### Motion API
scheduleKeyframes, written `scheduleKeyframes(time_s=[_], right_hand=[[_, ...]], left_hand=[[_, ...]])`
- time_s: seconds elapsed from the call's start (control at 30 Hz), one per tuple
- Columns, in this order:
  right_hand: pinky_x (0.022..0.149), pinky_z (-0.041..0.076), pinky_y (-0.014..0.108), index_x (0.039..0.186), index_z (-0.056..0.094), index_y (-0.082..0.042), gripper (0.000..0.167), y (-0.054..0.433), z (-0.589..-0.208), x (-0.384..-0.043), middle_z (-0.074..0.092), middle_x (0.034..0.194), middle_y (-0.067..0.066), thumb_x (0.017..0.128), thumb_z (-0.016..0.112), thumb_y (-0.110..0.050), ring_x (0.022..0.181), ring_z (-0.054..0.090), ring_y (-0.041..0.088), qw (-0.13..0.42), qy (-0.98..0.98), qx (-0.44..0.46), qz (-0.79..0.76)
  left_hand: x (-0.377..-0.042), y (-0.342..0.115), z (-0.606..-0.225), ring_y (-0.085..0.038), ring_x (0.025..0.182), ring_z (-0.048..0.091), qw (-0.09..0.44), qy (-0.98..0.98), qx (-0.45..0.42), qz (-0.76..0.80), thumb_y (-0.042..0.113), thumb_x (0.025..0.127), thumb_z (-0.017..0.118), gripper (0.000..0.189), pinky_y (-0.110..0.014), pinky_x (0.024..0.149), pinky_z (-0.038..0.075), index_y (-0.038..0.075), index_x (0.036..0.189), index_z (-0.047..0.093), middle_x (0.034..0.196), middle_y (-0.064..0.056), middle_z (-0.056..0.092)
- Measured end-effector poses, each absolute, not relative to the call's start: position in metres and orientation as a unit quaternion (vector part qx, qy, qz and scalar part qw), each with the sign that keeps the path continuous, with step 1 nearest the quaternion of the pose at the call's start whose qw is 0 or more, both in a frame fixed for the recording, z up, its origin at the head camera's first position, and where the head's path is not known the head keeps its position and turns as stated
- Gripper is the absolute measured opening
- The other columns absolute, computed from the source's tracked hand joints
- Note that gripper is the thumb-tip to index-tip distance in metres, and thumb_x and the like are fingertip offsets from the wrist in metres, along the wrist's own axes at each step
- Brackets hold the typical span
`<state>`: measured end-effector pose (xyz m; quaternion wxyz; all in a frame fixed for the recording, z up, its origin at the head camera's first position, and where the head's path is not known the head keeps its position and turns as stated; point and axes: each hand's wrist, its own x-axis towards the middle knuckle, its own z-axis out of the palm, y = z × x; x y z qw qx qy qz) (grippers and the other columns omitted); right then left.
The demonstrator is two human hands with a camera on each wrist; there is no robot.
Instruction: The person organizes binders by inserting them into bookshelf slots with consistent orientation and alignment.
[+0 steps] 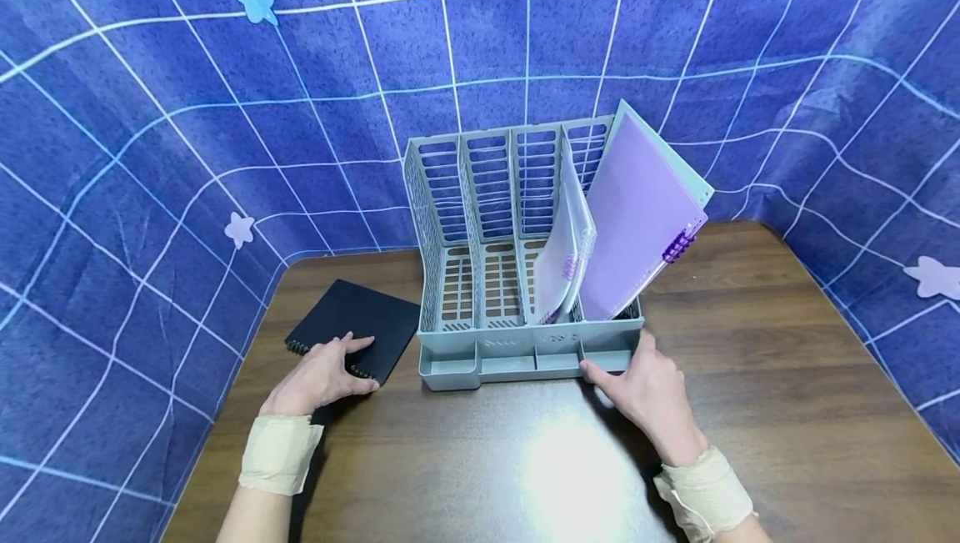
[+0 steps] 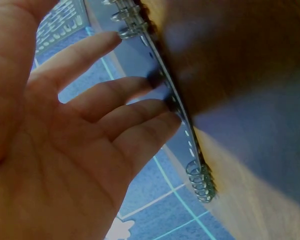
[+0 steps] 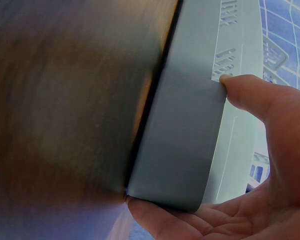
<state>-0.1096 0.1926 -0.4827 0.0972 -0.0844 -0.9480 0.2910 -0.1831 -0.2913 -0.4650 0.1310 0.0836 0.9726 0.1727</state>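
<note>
My left hand (image 1: 318,376) rests on the near side of a black spiral notebook (image 1: 375,309), which lies on the table left of the organizer. Its fingers are extended, with the fingertips touching the notebook beside the ring binding (image 2: 202,185); the thumb sits by the near corner. My right hand (image 1: 656,393) grips the front right corner of a grey-green file organizer (image 1: 450,369). In the right wrist view the thumb presses the top rim of the front tray, while the other fingers wrap its end. A purple notebook (image 1: 637,209) leans in the rightmost slot.
Behind the purple notebook a mint-green sheet or cover (image 1: 667,155) sticks out. Pale translucent notebooks (image 1: 558,263) stand in the slot to their left. The wooden table (image 1: 420,460) meets a blue gridded cloth (image 1: 337,51) with stars at the back and sides.
</note>
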Motion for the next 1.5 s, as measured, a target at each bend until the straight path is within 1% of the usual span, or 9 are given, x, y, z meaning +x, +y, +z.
scheduleKeyframes(time_s=[0.07,0.13,0.2,0.33,0.43,0.53,0.83,1.1,1.5], right_hand=[[0.064,0.054,0.062,0.128,0.046,0.015,0.099,0.192,-0.483,-0.109,0.066,0.081,0.034,0.077,0.083,-0.061,0.075,0.067,0.057,0.095,-0.948,-0.084,0.290],[0.064,0.054,0.062,0.129,0.045,0.015,0.099,0.192,-0.483,-0.109,0.066,0.082,0.035,0.077,0.083,-0.061,0.076,0.067,0.057,0.093,-0.949,-0.085,0.289],[0.064,0.054,0.062,0.129,0.045,0.015,0.099,0.192,-0.483,-0.109,0.066,0.082,0.035,0.077,0.082,-0.061,0.076,0.066,0.058,0.094,-0.949,-0.086,0.288],[0.064,0.054,0.063,0.130,0.045,0.015,0.100,0.192,-0.481,-0.109,0.065,0.081,0.035,0.077,0.083,-0.061,0.075,0.066,0.058,0.097,-0.949,-0.086,0.288],[0.064,0.054,0.063,0.131,0.045,0.015,0.101,0.193,-0.480,-0.109,0.065,0.081,0.035,0.077,0.083,-0.061,0.076,0.066,0.059,0.095,-0.949,-0.088,0.289],[0.065,0.054,0.063,0.131,0.045,0.015,0.102,0.193,-0.480,-0.110,0.066,0.082,0.035,0.077,0.082,-0.062,0.077,0.066,0.059,0.093,-0.949,-0.089,0.289],[0.064,0.054,0.063,0.131,0.045,0.015,0.102,0.192,-0.482,-0.109,0.066,0.083,0.035,0.077,0.082,-0.063,0.076,0.066,0.058,0.090,-0.948,-0.089,0.293],[0.063,0.054,0.062,0.132,0.045,0.015,0.102,0.193,-0.482,-0.108,0.066,0.083,0.036,0.077,0.083,-0.062,0.076,0.066,0.058,0.096,-0.947,-0.089,0.295],[0.062,0.054,0.062,0.132,0.045,0.017,0.102,0.192,-0.482,-0.107,0.065,0.079,0.034,0.077,0.083,-0.061,0.073,0.066,0.056,0.100,-0.948,-0.082,0.291]], left_hand=[[-0.184,-0.290,-0.465,-0.017,0.067,0.050,0.140,0.971,0.080,0.177,0.041,0.078,0.089,0.086,-0.037,0.067,0.048,0.016,0.152,0.053,0.161,-0.033,0.030],[-0.185,-0.290,-0.465,-0.019,0.070,0.053,0.144,0.970,0.081,0.179,0.037,0.077,0.089,0.087,-0.036,0.063,0.046,0.014,0.152,0.053,0.161,-0.034,0.030],[-0.185,-0.289,-0.465,-0.023,0.087,0.058,0.141,0.972,0.083,0.169,0.034,0.076,0.089,0.088,-0.036,0.070,0.047,0.013,0.153,0.052,0.160,-0.035,0.032],[-0.185,-0.284,-0.464,-0.027,0.079,0.060,0.137,0.975,0.082,0.155,0.028,0.075,0.086,0.089,-0.040,0.064,0.050,0.009,0.154,0.049,0.159,-0.036,0.032],[-0.183,-0.278,-0.463,-0.045,0.107,0.066,0.132,0.979,0.083,0.134,0.025,0.075,0.082,0.089,-0.054,0.085,0.056,0.007,0.155,0.047,0.158,-0.036,0.034],[-0.181,-0.272,-0.463,-0.056,0.143,0.036,0.123,0.983,0.090,0.106,0.023,0.075,0.079,0.089,-0.069,0.109,0.036,0.006,0.155,0.045,0.156,-0.038,0.035],[-0.175,-0.264,-0.471,-0.060,0.142,0.034,0.108,0.987,0.096,0.075,0.019,0.075,0.075,0.091,-0.068,0.112,0.033,0.001,0.157,0.039,0.152,-0.044,0.035],[-0.170,-0.267,-0.476,-0.061,0.138,0.039,0.060,0.987,0.121,0.081,0.020,0.078,0.068,0.081,-0.068,0.110,0.036,0.001,0.154,0.046,0.149,-0.044,0.038],[-0.166,-0.269,-0.483,-0.047,0.131,0.056,-0.011,0.986,0.123,0.110,0.022,0.091,0.055,0.055,-0.065,0.105,0.042,0.004,0.144,0.060,0.142,-0.027,0.059]])
